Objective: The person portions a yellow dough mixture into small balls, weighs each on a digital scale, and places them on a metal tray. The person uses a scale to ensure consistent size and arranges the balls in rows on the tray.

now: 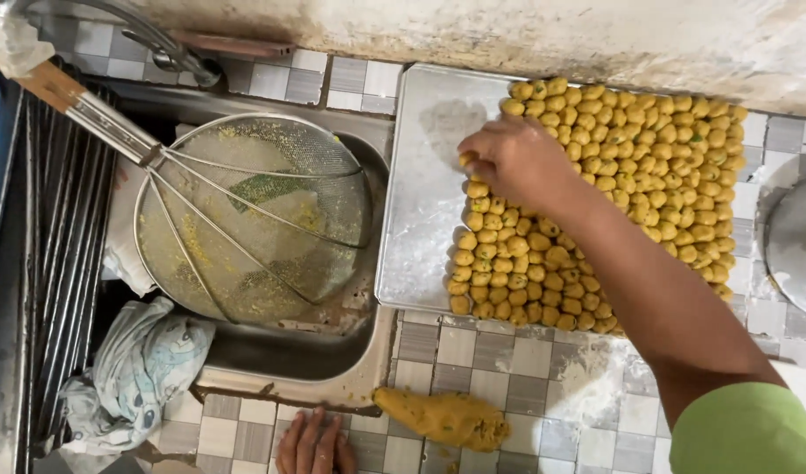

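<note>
Reaching over the metal tray (420,219), the right hand (508,158) pinches a little yellow dough ball at the left edge of the rows of dough balls (631,167). The left hand (313,446) lies flat and loose on the front edge of the tiled desk (473,351), holding nothing, just beside the dough lump (445,416). The arm hangs low over the rows, so I think it could squash or push some balls. The tray's left edge sits by the sink (289,351), so a bump might roll balls in there, under the wire strainer (245,219). The arm hides some balls, and the fingertips are hard to see.
</note>
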